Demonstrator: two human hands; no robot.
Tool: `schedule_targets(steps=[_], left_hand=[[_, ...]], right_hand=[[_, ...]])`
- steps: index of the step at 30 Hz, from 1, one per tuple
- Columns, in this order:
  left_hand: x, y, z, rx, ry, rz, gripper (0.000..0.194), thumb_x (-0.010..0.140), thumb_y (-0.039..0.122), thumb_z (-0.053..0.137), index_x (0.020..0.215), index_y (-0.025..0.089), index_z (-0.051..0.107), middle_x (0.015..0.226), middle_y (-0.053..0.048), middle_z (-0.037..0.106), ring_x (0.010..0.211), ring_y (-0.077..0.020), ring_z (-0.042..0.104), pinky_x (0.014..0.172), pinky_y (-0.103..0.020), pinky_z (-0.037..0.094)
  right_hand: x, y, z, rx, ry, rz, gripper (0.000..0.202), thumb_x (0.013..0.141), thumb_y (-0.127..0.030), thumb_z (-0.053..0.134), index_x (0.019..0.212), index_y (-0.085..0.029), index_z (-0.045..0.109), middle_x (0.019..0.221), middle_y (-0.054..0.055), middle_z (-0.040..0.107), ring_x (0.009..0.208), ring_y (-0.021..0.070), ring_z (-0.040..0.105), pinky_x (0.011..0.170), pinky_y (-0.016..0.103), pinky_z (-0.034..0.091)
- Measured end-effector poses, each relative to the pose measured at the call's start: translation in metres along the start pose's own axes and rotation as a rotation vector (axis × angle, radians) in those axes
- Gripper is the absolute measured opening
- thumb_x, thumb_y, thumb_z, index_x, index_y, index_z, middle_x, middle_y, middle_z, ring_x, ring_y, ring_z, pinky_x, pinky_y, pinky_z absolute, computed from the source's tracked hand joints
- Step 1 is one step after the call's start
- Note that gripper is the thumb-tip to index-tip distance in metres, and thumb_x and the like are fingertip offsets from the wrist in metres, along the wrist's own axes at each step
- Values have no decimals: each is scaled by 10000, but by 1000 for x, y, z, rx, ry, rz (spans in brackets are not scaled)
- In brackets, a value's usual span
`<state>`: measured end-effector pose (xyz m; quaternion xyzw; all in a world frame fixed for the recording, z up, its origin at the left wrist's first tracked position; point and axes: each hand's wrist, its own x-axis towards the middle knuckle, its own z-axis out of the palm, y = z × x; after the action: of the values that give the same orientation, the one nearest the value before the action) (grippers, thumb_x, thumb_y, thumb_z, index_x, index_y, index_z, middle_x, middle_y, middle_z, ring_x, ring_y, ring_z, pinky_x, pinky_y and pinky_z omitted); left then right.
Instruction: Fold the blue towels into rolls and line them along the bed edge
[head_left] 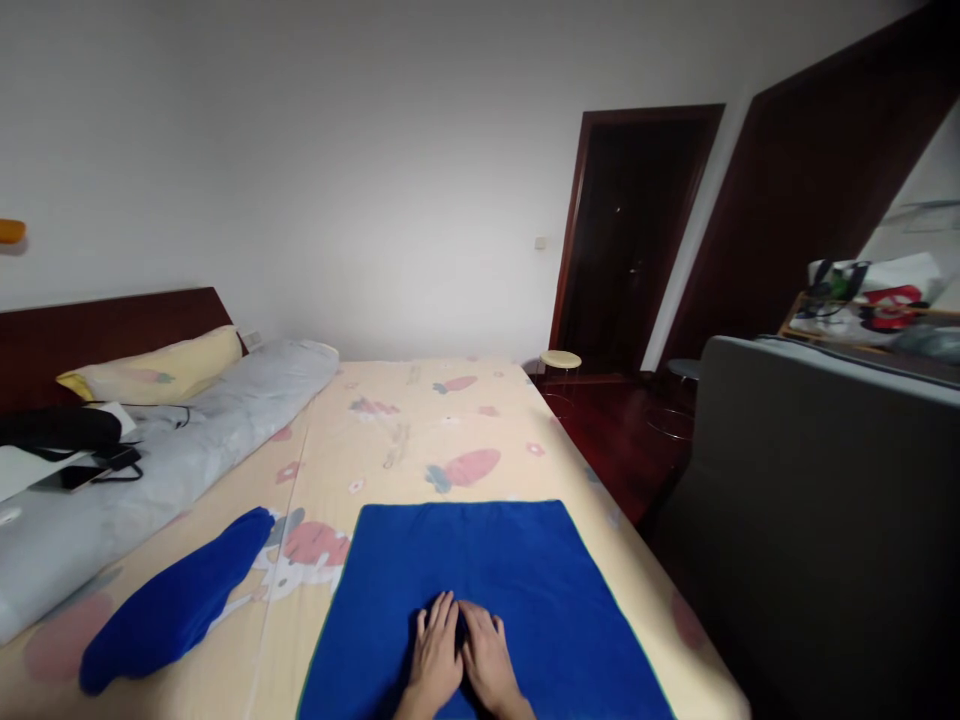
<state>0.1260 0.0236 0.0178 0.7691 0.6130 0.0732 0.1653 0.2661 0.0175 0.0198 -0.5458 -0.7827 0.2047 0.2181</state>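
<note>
A blue towel [480, 570] lies spread flat on the bed's cream sheet [390, 430], which has a carrot print. My left hand [436, 652] and my right hand [487, 655] rest palms down side by side on the near middle of the towel, fingers together and touching each other. Neither hand grips anything. A second blue cloth [176, 600] lies bunched on the sheet to the left, apart from both hands.
A rolled grey quilt [150, 470] runs along the bed's left side with a yellow pillow [157, 365] and dark items [67, 440] at the headboard. A grey sofa back [817, 510] stands right of the bed. A small round stool [560, 360] stands by a dark door [630, 240].
</note>
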Motion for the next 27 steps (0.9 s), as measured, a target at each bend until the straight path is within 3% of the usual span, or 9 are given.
schedule_targets(steps=[2, 5, 10, 13, 15, 18, 23, 25, 27], left_hand=[[8, -11, -10, 26, 8, -4, 650, 785, 194, 388, 1430, 278, 374, 1555, -4, 333, 1435, -206, 264, 1173, -456, 182], [2, -56, -31, 133, 95, -73, 615, 784, 174, 394, 1389, 279, 444, 1505, -19, 428, 1385, -207, 358, 1127, -440, 273], [-42, -160, -56, 259, 248, -208, 527, 843, 218, 354, 1345, 286, 497, 1411, -14, 545, 1290, -190, 473, 1038, -392, 375], [-60, -185, -59, 285, 268, -219, 509, 843, 224, 362, 1322, 282, 523, 1379, -19, 575, 1273, -200, 485, 1029, -400, 376], [-58, -174, -57, 305, 292, -261, 513, 830, 204, 369, 1312, 253, 535, 1382, -44, 570, 1279, -224, 477, 1032, -432, 365], [-38, -124, -45, 267, 328, -257, 569, 801, 151, 377, 1356, 211, 488, 1447, -79, 499, 1330, -244, 422, 1048, -447, 349], [18, -24, -19, 129, 134, 9, 742, 731, 77, 395, 1452, 239, 330, 1565, -44, 311, 1442, -232, 247, 1141, -477, 238], [38, -6, -14, 101, 36, 72, 748, 728, 77, 391, 1456, 233, 322, 1562, -52, 310, 1444, -239, 245, 1158, -506, 202], [51, -10, -15, 99, 12, 92, 718, 749, 95, 384, 1449, 250, 337, 1555, -51, 323, 1435, -242, 269, 1152, -518, 216]], right_hand=[[5, 13, -14, -55, -23, 27, 523, 856, -261, 382, 1373, -290, 455, 1448, 57, 478, 1327, 214, 424, 1098, 455, 303], [-4, 65, -45, -184, 32, 182, 490, 855, -309, 382, 1329, -298, 507, 1465, 58, 455, 1332, 250, 416, 1084, 515, 294], [-53, 171, -87, -332, 271, 438, 527, 897, -462, 256, 1336, -292, 494, 1455, 69, 463, 1312, 271, 432, 1027, 568, 325], [-66, 189, -91, -380, 335, 519, 575, 893, -462, 193, 1327, -244, 502, 1443, 103, 468, 1302, 276, 442, 989, 559, 359], [-58, 174, -83, -422, 382, 552, 583, 885, -411, 188, 1311, -183, 515, 1433, 149, 467, 1296, 292, 445, 990, 567, 353], [-28, 121, -60, -407, 361, 487, 539, 881, -346, 248, 1305, -157, 523, 1444, 173, 449, 1306, 309, 433, 1014, 572, 334], [27, 24, -18, -113, -3, 96, 548, 862, -247, 341, 1405, -271, 416, 1510, 64, 386, 1382, 235, 349, 1114, 485, 277], [43, 10, -14, -45, -118, 21, 601, 830, -216, 370, 1427, -285, 377, 1525, 40, 360, 1402, 215, 315, 1143, 462, 240], [51, 19, -21, -55, -146, 22, 603, 816, -215, 388, 1414, -288, 401, 1523, 33, 363, 1408, 212, 304, 1149, 459, 230]])
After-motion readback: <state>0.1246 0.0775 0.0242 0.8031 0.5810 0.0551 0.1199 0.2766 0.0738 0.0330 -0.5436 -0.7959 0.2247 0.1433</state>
